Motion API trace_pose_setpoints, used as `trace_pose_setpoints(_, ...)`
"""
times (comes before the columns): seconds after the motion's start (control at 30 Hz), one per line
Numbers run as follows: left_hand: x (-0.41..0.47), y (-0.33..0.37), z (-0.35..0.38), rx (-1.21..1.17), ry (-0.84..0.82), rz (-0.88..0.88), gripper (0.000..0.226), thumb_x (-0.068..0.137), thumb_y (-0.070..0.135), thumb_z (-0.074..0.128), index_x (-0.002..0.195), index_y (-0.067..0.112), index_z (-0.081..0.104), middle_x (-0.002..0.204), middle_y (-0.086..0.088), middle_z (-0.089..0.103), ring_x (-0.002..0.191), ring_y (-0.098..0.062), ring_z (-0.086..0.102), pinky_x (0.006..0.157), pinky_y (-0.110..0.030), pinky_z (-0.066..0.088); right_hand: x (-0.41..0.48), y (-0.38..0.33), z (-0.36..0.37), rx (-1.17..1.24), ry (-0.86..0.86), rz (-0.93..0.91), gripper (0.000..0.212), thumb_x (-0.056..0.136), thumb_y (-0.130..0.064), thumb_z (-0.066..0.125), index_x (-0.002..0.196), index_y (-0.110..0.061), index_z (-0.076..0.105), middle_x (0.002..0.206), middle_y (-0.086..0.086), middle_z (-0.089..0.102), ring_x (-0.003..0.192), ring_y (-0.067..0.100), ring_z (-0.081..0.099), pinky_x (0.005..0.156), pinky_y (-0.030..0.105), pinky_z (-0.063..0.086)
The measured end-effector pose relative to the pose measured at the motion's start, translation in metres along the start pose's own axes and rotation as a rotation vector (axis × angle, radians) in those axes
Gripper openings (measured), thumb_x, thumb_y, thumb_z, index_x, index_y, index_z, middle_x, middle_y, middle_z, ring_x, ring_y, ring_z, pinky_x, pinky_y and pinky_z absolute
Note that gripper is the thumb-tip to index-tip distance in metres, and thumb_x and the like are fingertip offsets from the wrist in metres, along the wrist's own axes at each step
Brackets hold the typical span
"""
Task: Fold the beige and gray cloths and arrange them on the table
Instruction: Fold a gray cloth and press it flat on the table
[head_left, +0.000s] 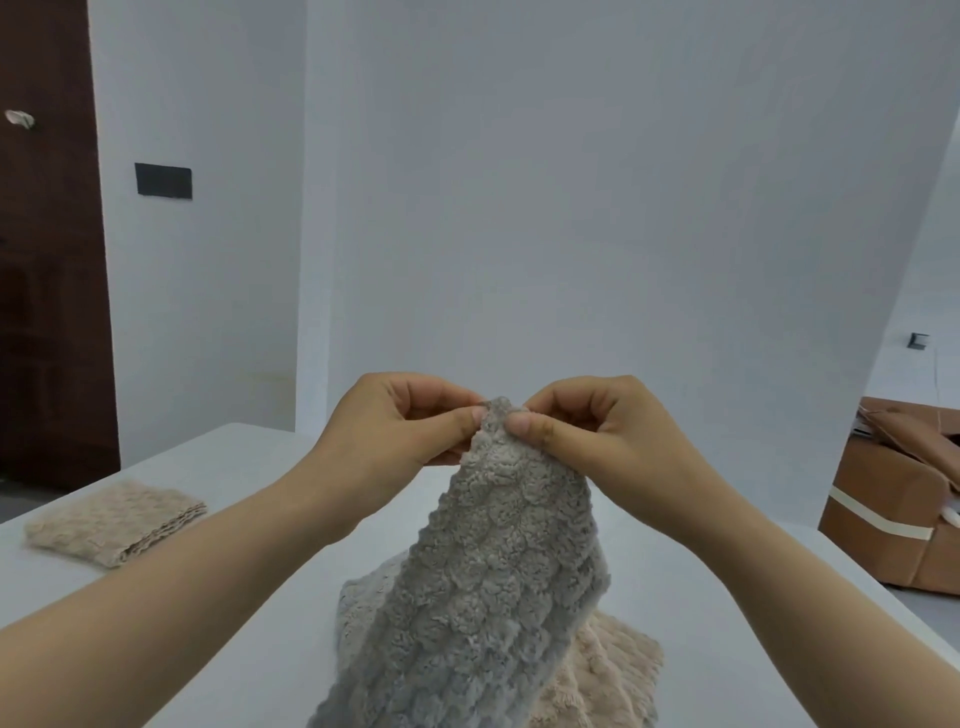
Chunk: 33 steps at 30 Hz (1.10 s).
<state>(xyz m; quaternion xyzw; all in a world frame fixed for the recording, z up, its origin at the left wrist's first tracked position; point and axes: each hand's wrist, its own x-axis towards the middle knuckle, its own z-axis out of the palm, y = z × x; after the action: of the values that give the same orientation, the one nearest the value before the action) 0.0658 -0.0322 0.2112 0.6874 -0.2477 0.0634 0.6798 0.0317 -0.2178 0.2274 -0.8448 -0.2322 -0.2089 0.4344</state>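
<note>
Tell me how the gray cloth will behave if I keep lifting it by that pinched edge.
Likely floppy: the gray cloth hangs limp from both hands, left and right. Its plush pile probably grips well. The trailing end may drag the beige cloth under it.

Soft, even light fills the room, flat and a touch dim, with a cool grey cast on the wall. No glare anywhere. Faint shadow pools on the worktop under the gray cloth. The cloth's texture reads crisp; the dark door left of the wall looks murky. Wide-angle bending tilts the wall edges outward.
</note>
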Motion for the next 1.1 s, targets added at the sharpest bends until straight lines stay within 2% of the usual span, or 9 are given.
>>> trace_pose_setpoints(0.17,0.0006,0.0012,-0.0005,0.044,-0.003,0.026,0.009,0.083,0.009,0.067,0.086,0.009,0.076,0.084,-0.012,0.075,0.084,-0.029,0.071,0.081,-0.035,0.059,0.0017,-0.0015,-0.0022,-0.081,-0.044,-0.004,0.018,0.085,-0.034,0.070,0.078,-0.018,0.075,0.079,0.019,0.070,0.079,0.040,0.064,0.071,0.053,0.053)
trace_pose_setpoints(0.53,-0.0046,0.0008,0.0020,0.062,-0.036,0.044,0.010,0.083,0.009,0.067,0.086,0.010,0.076,0.083,-0.012,0.075,0.084,-0.029,0.071,0.081,-0.035,0.058,0.0018,-0.0001,-0.0016,-0.134,-0.027,-0.018,0.023,0.082,-0.043,0.068,0.077,-0.021,0.074,0.076,0.019,0.069,0.076,0.039,0.064,0.068,0.054,0.053)
trace_pose_setpoints(0.63,-0.0046,0.0007,0.0017,0.074,-0.051,0.053,0.011,0.084,0.010,0.066,0.083,0.014,0.077,0.082,-0.010,0.076,0.079,-0.021,0.071,0.081,-0.034,0.058,0.0011,0.0000,-0.0022,-0.148,-0.034,-0.011,0.019,0.086,-0.037,0.069,0.077,-0.020,0.074,0.076,0.019,0.069,0.077,0.040,0.064,0.069,0.054,0.053)
trace_pose_setpoints(0.93,-0.0069,0.0016,0.0026,0.102,-0.104,0.126,0.014,0.085,0.014,0.064,0.093,0.010,0.076,0.086,-0.004,0.076,0.084,-0.017,0.072,0.077,-0.024,0.057,0.0015,-0.0003,-0.0044,-0.178,-0.030,-0.021,0.018,0.086,-0.034,0.069,0.076,-0.020,0.074,0.076,0.022,0.067,0.074,0.039,0.062,0.066,0.051,0.053)
trace_pose_setpoints(1.1,-0.0076,-0.0006,0.0030,0.117,-0.089,0.138,0.014,0.087,0.011,0.062,0.091,0.008,0.076,0.083,-0.006,0.076,0.078,-0.015,0.072,0.072,-0.020,0.056,0.0012,0.0007,-0.0039,-0.188,-0.036,-0.021,0.018,0.085,-0.035,0.069,0.077,-0.020,0.074,0.075,0.020,0.068,0.075,0.039,0.063,0.067,0.052,0.053)
